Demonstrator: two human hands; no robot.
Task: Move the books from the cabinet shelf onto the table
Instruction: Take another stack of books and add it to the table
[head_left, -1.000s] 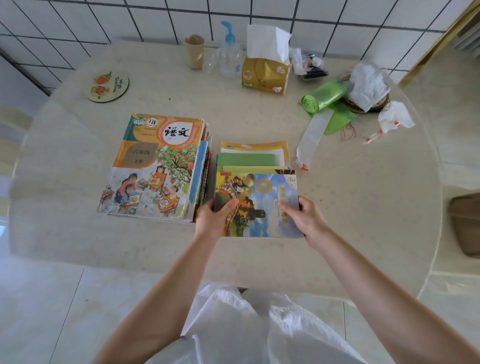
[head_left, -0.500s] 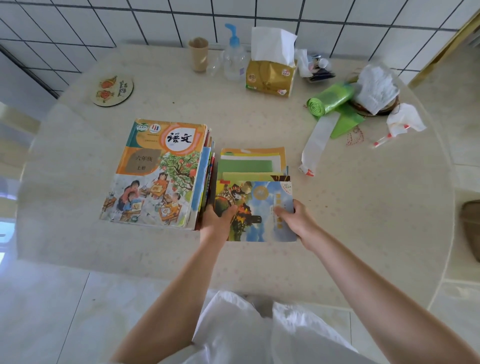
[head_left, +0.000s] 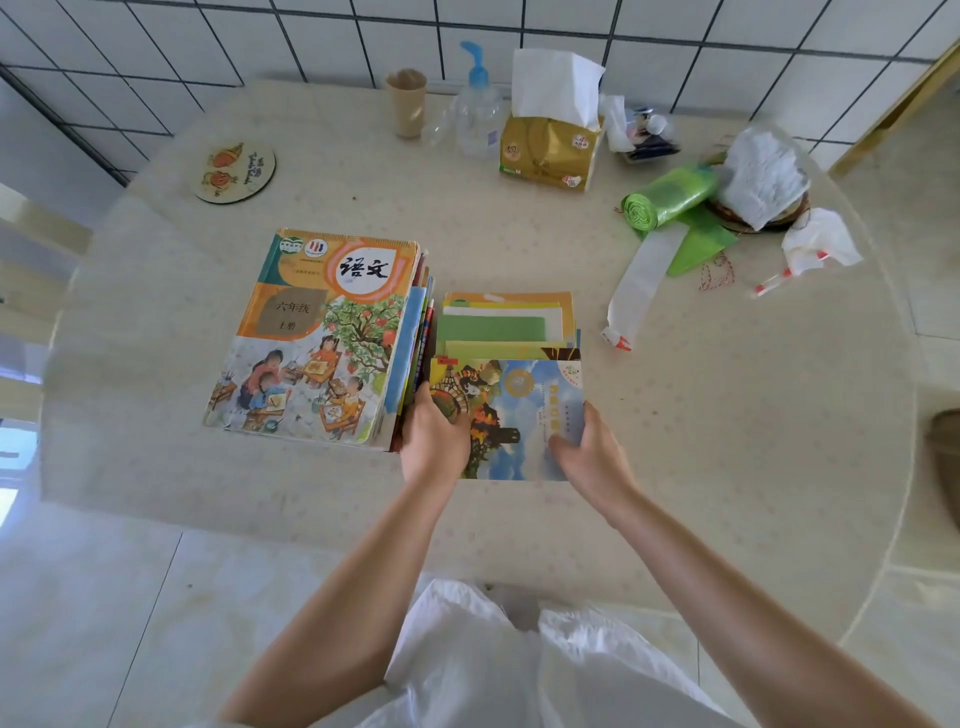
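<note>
Your left hand and right hand each pinch a near corner of the small picture book, thumbs on its cover. It lies atop the fanned thin booklets on the desk, just beside the textbook stack.

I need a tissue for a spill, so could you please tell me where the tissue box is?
In the head view the tissue box stands at the table's far edge by the tiled wall, between the pump bottle on its left and the green bag roll on its right.
</note>
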